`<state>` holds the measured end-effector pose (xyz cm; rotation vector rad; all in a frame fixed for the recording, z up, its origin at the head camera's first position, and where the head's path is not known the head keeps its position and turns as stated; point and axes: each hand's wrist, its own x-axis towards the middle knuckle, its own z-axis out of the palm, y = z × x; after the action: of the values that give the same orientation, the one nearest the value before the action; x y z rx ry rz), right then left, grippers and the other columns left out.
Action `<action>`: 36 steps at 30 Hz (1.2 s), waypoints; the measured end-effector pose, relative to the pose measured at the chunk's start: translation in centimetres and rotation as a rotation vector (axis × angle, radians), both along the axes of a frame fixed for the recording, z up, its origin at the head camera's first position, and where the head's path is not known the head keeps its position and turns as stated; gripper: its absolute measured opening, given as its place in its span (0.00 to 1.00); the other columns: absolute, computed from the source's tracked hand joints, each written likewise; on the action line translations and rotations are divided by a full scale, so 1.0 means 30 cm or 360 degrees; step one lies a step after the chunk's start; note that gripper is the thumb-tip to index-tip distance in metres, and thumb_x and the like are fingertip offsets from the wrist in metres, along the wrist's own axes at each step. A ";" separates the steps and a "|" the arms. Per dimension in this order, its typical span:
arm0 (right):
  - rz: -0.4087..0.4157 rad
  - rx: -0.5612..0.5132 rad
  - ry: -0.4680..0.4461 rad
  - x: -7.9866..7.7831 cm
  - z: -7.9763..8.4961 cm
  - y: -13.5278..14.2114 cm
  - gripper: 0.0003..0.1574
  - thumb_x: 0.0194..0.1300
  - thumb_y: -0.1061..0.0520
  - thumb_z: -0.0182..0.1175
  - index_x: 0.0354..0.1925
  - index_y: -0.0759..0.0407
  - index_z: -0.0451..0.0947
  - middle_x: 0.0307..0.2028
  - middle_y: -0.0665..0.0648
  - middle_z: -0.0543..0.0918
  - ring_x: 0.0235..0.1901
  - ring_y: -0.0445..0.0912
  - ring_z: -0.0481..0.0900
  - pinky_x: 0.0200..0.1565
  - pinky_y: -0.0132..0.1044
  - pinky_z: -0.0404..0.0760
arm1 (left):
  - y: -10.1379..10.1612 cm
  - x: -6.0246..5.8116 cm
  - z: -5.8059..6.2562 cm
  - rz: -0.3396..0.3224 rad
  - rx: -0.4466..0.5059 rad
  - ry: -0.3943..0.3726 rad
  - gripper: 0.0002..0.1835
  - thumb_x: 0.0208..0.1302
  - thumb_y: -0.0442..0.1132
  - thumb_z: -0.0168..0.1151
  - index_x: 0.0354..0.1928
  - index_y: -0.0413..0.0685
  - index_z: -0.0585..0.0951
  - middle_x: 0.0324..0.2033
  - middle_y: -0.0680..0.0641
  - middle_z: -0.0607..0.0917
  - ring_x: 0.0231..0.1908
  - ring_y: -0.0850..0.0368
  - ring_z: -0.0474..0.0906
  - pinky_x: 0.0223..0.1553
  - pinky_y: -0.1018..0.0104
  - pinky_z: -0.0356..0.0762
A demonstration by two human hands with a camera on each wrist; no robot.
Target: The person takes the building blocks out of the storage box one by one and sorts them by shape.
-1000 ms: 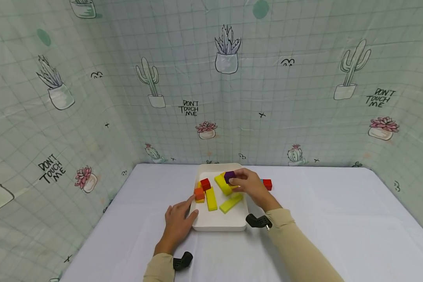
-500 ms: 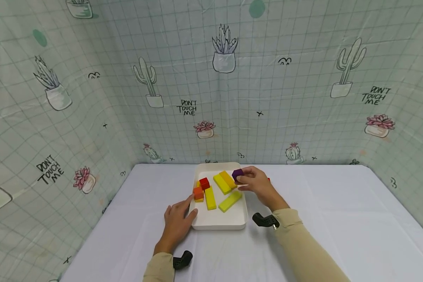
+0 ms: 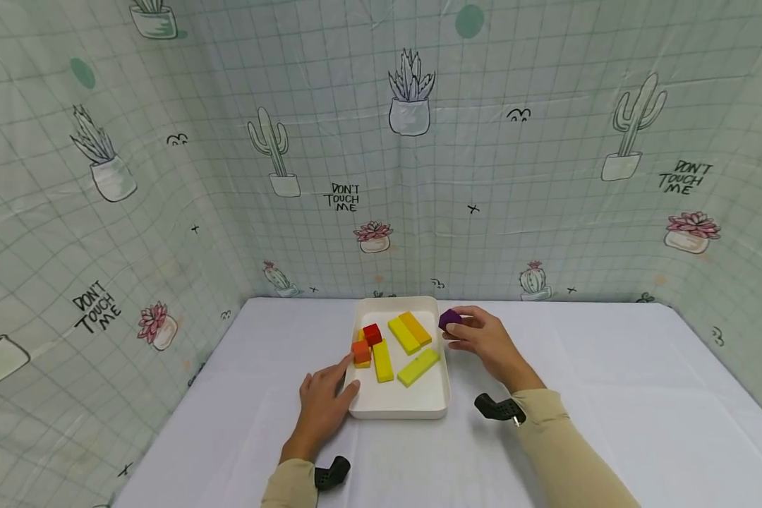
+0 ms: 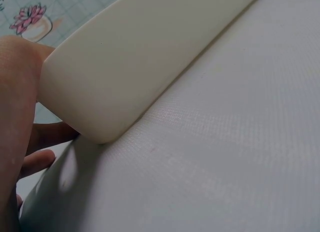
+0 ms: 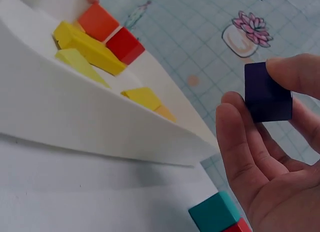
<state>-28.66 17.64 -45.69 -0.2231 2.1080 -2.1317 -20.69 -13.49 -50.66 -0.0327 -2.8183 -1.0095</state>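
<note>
My right hand (image 3: 485, 342) pinches a dark purple cube (image 3: 449, 320) between thumb and fingers, just outside the right rim of a white tray (image 3: 400, 402). Up close in the right wrist view, the purple cube (image 5: 267, 94) is off the table. At the tray's left side my left hand (image 3: 324, 406) rests against the rim, its index fingertip by an orange cube (image 3: 360, 351). The left wrist view has the tray wall (image 4: 120, 66) beside the thumb, with the other fingers relaxed outside it.
Inside the tray are a red cube (image 3: 372, 334), several yellow blocks (image 3: 383, 361) and a yellow-green block (image 3: 418, 367). Outside it, a teal cube (image 5: 215, 212) and a red cube (image 5: 240, 226) touch, hidden behind my right hand in the head view. A patterned cloth stands behind.
My right hand has carried the purple cube rightward, from above the yellow blocks to beyond the tray's right rim. The left hand has stayed at the tray's edge.
</note>
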 end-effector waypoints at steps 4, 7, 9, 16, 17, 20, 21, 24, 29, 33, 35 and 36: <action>-0.0026 0.0000 0.0031 0.008 -0.007 0.028 0.30 0.70 0.57 0.63 0.66 0.66 0.69 0.55 0.71 0.77 0.49 0.56 0.84 0.50 0.42 0.84 | 0.004 0.002 0.007 0.0002 0.0005 -0.0004 0.30 0.70 0.48 0.58 0.73 0.57 0.70 0.64 0.43 0.77 0.67 0.41 0.64 0.70 0.34 0.36; -0.0049 -0.0009 0.0038 0.015 -0.004 0.041 0.32 0.69 0.58 0.64 0.66 0.67 0.69 0.56 0.72 0.76 0.50 0.59 0.82 0.50 0.42 0.84 | 0.006 0.006 0.009 0.0005 0.0006 -0.0002 0.30 0.70 0.47 0.58 0.73 0.56 0.70 0.64 0.43 0.77 0.67 0.41 0.65 0.70 0.33 0.37; -0.0063 0.0001 0.0045 0.019 -0.003 0.048 0.32 0.69 0.57 0.64 0.66 0.67 0.69 0.56 0.72 0.75 0.51 0.62 0.81 0.50 0.41 0.84 | 0.007 0.008 0.007 0.0012 0.0006 0.0005 0.30 0.70 0.47 0.58 0.73 0.56 0.70 0.64 0.43 0.78 0.66 0.40 0.65 0.70 0.33 0.37; -0.0135 0.0042 0.0069 0.034 -0.007 0.080 0.34 0.68 0.55 0.66 0.67 0.66 0.70 0.57 0.70 0.73 0.50 0.58 0.81 0.48 0.38 0.84 | 0.006 0.007 0.000 0.0027 0.0002 0.0010 0.30 0.70 0.48 0.59 0.73 0.56 0.70 0.64 0.44 0.78 0.66 0.41 0.65 0.70 0.33 0.38; -0.0146 0.0052 0.0070 0.036 -0.007 0.085 0.34 0.68 0.54 0.66 0.67 0.65 0.70 0.57 0.69 0.73 0.49 0.56 0.82 0.48 0.37 0.84 | 0.006 0.006 0.000 0.0025 -0.0001 0.0012 0.30 0.70 0.48 0.58 0.73 0.56 0.70 0.64 0.44 0.78 0.66 0.41 0.65 0.70 0.33 0.38; -0.0189 0.0091 0.0059 0.044 -0.012 0.099 0.36 0.67 0.51 0.67 0.68 0.63 0.70 0.59 0.68 0.72 0.48 0.50 0.81 0.48 0.36 0.84 | 0.006 0.004 -0.003 0.0020 -0.0012 0.0018 0.30 0.70 0.48 0.58 0.73 0.56 0.71 0.64 0.44 0.78 0.66 0.41 0.65 0.70 0.33 0.38; -0.0198 0.0110 0.0060 0.046 -0.014 0.105 0.37 0.68 0.51 0.67 0.69 0.63 0.69 0.59 0.68 0.71 0.48 0.50 0.81 0.48 0.36 0.84 | 0.005 0.003 -0.003 0.0021 -0.0015 0.0019 0.30 0.69 0.48 0.58 0.73 0.57 0.71 0.63 0.44 0.78 0.66 0.41 0.66 0.70 0.33 0.39; -0.0233 0.0193 0.0061 0.053 -0.020 0.124 0.38 0.68 0.49 0.65 0.70 0.61 0.68 0.61 0.68 0.71 0.49 0.52 0.81 0.48 0.34 0.83 | 0.007 0.004 -0.006 0.0018 -0.0014 0.0023 0.30 0.69 0.47 0.58 0.73 0.57 0.71 0.63 0.44 0.78 0.66 0.41 0.66 0.70 0.33 0.39; -0.0277 0.0319 0.0129 0.058 -0.023 0.158 0.38 0.70 0.48 0.64 0.72 0.60 0.67 0.63 0.68 0.72 0.51 0.57 0.80 0.46 0.32 0.83 | 0.009 0.006 -0.010 0.0011 -0.0002 0.0016 0.30 0.70 0.48 0.58 0.73 0.57 0.70 0.63 0.44 0.78 0.66 0.41 0.65 0.70 0.33 0.38; -0.0311 0.0374 0.0166 0.058 -0.024 0.182 0.38 0.70 0.48 0.64 0.72 0.59 0.67 0.63 0.69 0.72 0.49 0.56 0.81 0.44 0.31 0.84 | 0.008 0.007 -0.008 0.0014 -0.0013 0.0015 0.30 0.70 0.48 0.58 0.73 0.57 0.71 0.63 0.43 0.78 0.66 0.41 0.65 0.70 0.32 0.39; -0.0324 0.0393 0.0174 0.056 -0.028 0.197 0.38 0.70 0.47 0.63 0.72 0.59 0.67 0.62 0.69 0.72 0.48 0.55 0.82 0.44 0.31 0.84 | 0.006 0.006 -0.005 0.0016 -0.0011 0.0018 0.29 0.70 0.48 0.58 0.73 0.57 0.71 0.63 0.43 0.78 0.66 0.41 0.65 0.70 0.33 0.39; -0.0331 0.0396 0.0176 0.053 -0.031 0.205 0.38 0.70 0.47 0.63 0.72 0.60 0.67 0.62 0.70 0.72 0.48 0.55 0.83 0.43 0.31 0.84 | 0.005 0.005 -0.003 0.0017 -0.0011 0.0020 0.29 0.70 0.48 0.57 0.73 0.57 0.71 0.63 0.43 0.78 0.66 0.41 0.65 0.70 0.33 0.38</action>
<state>-27.06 23.78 -46.61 -0.0998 2.5348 -1.9729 -20.54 -13.34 -50.76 -0.0252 -2.8073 -0.9941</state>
